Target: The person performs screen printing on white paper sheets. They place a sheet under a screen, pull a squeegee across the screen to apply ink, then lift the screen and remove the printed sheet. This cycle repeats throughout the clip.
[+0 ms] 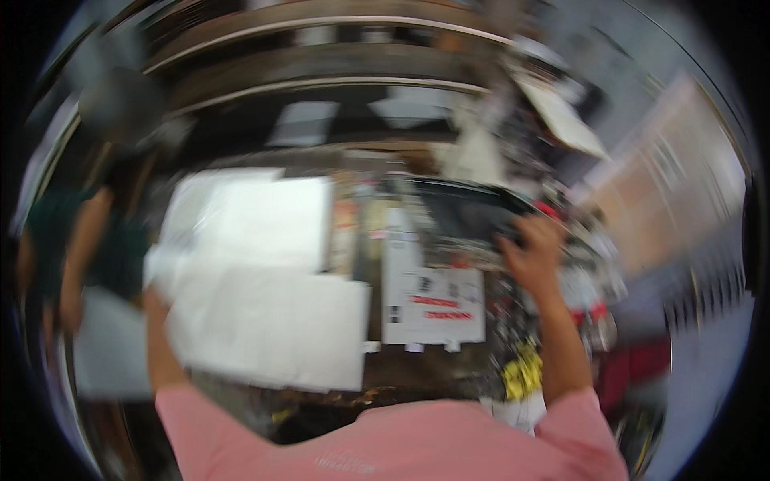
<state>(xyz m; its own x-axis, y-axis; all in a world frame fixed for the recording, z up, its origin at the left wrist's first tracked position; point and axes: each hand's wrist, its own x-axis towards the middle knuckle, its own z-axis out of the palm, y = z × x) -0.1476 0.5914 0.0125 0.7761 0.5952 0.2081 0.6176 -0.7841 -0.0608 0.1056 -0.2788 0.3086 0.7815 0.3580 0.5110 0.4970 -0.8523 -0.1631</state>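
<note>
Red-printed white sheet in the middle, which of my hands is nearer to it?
Right. Your right hand is a little beyond the upper right corner of the sheet; your left hand is farther off, at the left edge of the white papers.

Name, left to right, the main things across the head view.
Another person's arm → the wearer's left hand → large white sheets → white sheet with red print → right hand → blurred tan panel
</note>
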